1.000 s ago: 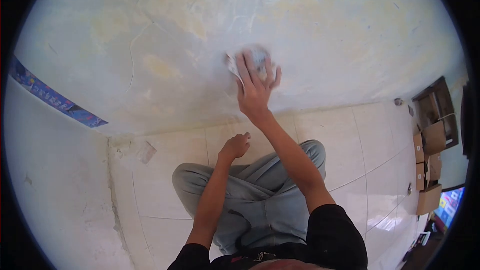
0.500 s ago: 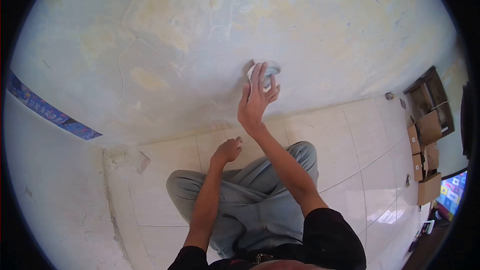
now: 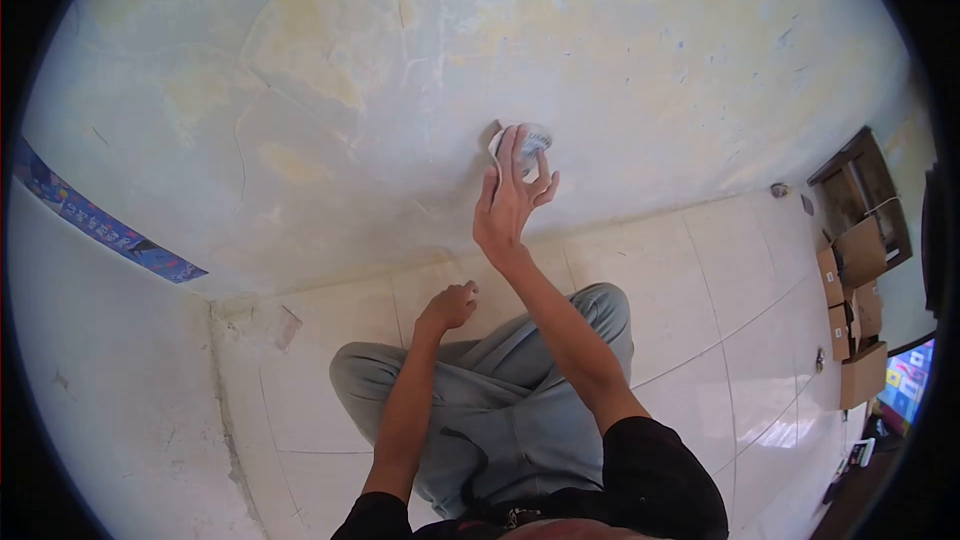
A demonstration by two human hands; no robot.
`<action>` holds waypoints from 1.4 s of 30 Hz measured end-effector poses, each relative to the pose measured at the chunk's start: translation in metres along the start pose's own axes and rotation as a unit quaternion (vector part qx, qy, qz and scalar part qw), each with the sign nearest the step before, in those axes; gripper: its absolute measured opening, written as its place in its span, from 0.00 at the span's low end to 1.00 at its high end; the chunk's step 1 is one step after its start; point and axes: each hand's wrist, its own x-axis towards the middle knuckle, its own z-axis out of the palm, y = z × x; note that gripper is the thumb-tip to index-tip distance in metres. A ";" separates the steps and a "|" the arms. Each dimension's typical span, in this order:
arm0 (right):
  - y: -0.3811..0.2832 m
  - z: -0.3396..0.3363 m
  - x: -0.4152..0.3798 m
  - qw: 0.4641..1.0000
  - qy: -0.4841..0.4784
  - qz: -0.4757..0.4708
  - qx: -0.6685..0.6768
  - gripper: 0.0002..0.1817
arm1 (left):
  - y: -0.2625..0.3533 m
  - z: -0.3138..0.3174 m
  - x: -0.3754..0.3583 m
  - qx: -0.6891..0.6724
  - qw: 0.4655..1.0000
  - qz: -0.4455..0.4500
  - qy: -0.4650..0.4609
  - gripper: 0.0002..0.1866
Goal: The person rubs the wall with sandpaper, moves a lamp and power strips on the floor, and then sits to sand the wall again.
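Observation:
My right hand presses a curled, whitish piece of sandpaper with printing on its back against the wall. The fingers lie over the sheet, and its underside is hidden. Patches of yellow and pale blue-grey mark the wall, with cracks running through it at the upper left. Lower down, my left hand is held loosely closed in front of my crossed legs, and nothing shows in it.
A blue printed strip is on the left wall. A small flat scrap lies near the corner on the tiled floor. At the right stand cardboard boxes, a wooden frame and a lit screen.
My right hand and the sandpaper have shifted very slightly left along the wall. My left hand has moved a little left and down. The camera view has tilted slightly.

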 end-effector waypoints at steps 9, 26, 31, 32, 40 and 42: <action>-0.009 -0.020 0.030 0.998 0.025 0.028 0.043 0.31 | -0.001 0.002 0.006 -0.008 1.000 -0.003 -0.010 0.17; 0.014 -0.024 0.021 0.998 -0.038 -0.004 -0.043 0.28 | 0.003 -0.003 -0.011 -0.031 0.998 -0.020 -0.044 0.16; -0.011 -0.053 0.084 0.984 0.129 0.050 0.112 0.28 | 0.003 -0.007 -0.023 -0.014 1.000 0.000 -0.004 0.15; -0.009 -0.049 0.070 0.984 0.130 0.049 0.115 0.28 | 0.008 -0.011 -0.022 -0.013 1.000 0.000 -0.001 0.15; 0.019 -0.029 -0.116 0.928 -0.211 0.117 0.284 0.22 | 0.022 -0.025 -0.064 -0.112 0.971 -0.012 0.211 0.20; 0.021 -0.032 -0.126 0.868 -0.229 0.218 0.383 0.21 | 0.041 -0.031 -0.079 -0.116 0.964 -0.018 0.237 0.23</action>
